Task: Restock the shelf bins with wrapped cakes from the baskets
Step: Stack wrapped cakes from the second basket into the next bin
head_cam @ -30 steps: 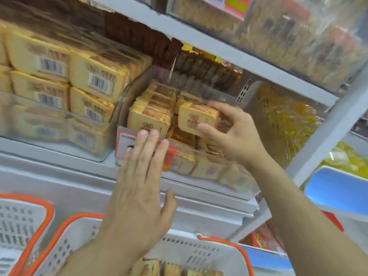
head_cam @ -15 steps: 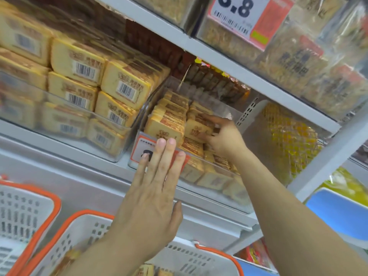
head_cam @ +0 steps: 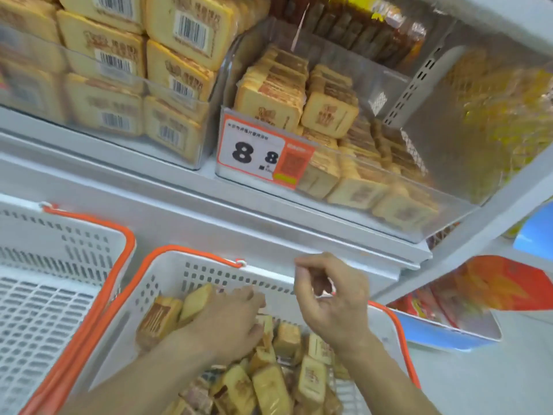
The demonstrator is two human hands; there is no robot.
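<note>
Facing the shelf bin (head_cam: 344, 187), half-filled, the basket (head_cam: 191, 253) sits just below for short reaches. Left hand (head_cam: 227, 322) grips wrapped cakes (head_cam: 167, 313) inside it; right hand (head_cam: 332, 298) hovers loosely curled, holding nothing.

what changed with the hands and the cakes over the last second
Both hands came down from the shelf bin to the basket. The right hand let go of the cake it was placing in the bin and now hangs loosely curled and empty over the basket. The left hand, flat against the price tag before, now reaches in among the wrapped cakes. Bins, tag and baskets stayed put.
</note>
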